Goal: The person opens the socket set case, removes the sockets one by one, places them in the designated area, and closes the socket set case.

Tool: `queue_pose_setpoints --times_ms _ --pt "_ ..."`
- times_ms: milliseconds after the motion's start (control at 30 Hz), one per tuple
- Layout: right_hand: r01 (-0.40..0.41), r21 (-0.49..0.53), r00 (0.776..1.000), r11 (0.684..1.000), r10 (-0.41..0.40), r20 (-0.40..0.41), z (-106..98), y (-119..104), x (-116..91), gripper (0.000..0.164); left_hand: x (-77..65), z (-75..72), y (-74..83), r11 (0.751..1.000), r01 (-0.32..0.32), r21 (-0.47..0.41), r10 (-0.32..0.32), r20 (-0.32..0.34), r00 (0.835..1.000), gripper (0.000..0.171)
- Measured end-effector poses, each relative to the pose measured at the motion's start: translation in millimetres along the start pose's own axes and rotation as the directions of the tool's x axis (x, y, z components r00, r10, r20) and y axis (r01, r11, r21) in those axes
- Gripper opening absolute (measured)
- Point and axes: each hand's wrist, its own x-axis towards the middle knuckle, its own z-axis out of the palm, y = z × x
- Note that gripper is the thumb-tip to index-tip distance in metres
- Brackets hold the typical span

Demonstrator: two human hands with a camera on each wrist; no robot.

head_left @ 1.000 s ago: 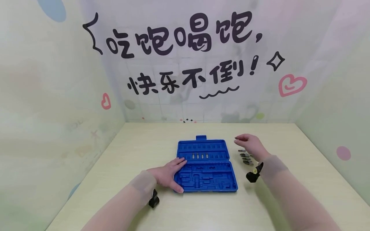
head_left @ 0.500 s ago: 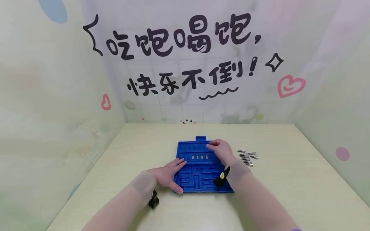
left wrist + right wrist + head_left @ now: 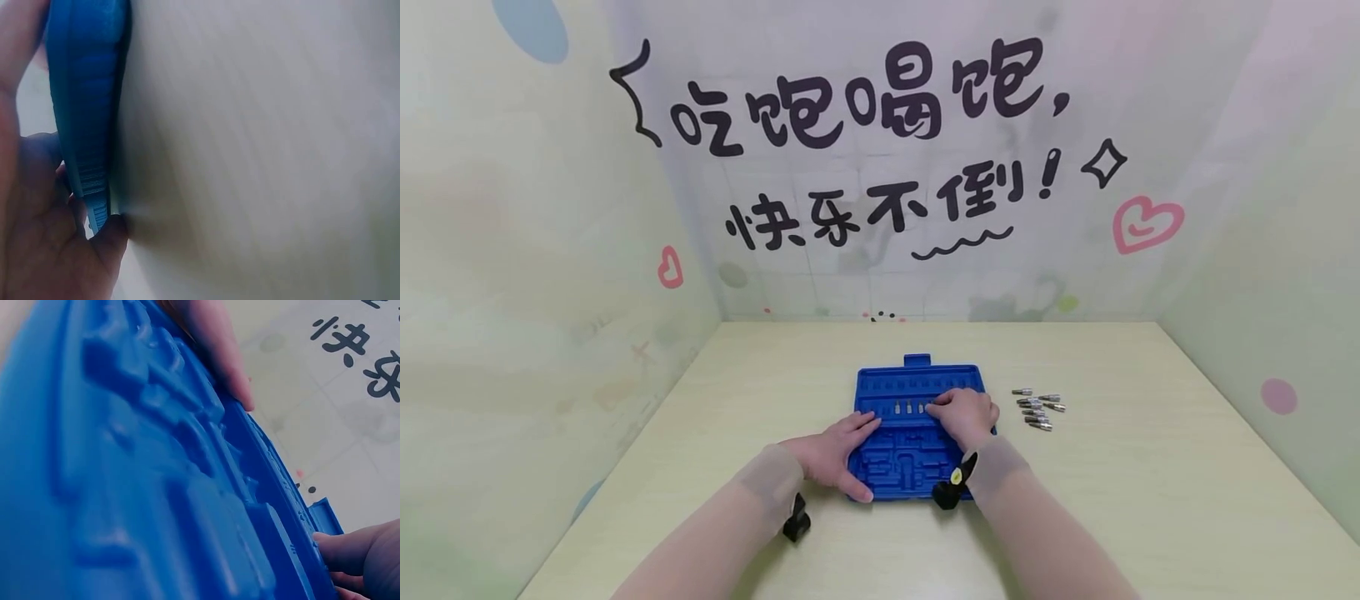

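A blue plastic tool case (image 3: 872,377) lies open on the table, its lid half toward the back. Small silver bit sockets (image 3: 908,407) stand in a row in the lid half. My right hand (image 3: 964,417) reaches over the case with thumb and fingers together at the right end of this row, pinching a bit socket that the fingertips hide. On the left edge rests my left hand (image 3: 835,452), fingers spread over the hinge area and thumb at the front corner. In the left wrist view it lies along the case's side wall (image 3: 87,106).
Several loose bit sockets (image 3: 1041,426) lie on the table to the right of the case. A latch tab (image 3: 917,360) sticks out at the case's back. Printed walls (image 3: 895,283) close off the table (image 3: 790,533) at the back and sides.
My right hand has moved left from above the loose bit sockets, over the lid's back right part, then down to the row. My left hand stays on the case's edge.
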Motion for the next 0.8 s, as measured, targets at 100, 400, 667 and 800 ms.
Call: queue_pose_setpoints --times_ms 100,400,667,800 --pt "-0.006 0.000 1.000 1.000 0.006 0.001 2.4 1.1 0.8 0.028 -0.8 -0.6 0.3 1.000 -0.001 0.000 0.001 0.000 1.000 0.114" --pt "-0.047 0.049 0.997 0.998 0.044 0.065 -2.9 0.2 1.7 0.024 -1.8 -1.4 2.5 1.000 0.000 -0.016 0.000 0.001 1.000 0.113" --pt "-0.074 0.082 0.990 0.994 0.064 0.125 -6.8 0.7 3.8 0.028 -0.8 -2.1 2.9 1.000 -0.002 -0.011 0.003 0.003 1.000 0.113" --pt "-0.087 0.121 0.986 0.989 0.068 0.155 -10.1 0.1 3.8 0.031 -1.0 -2.5 3.4 1.000 0.001 -0.018 -0.001 0.006 1.000 0.113"
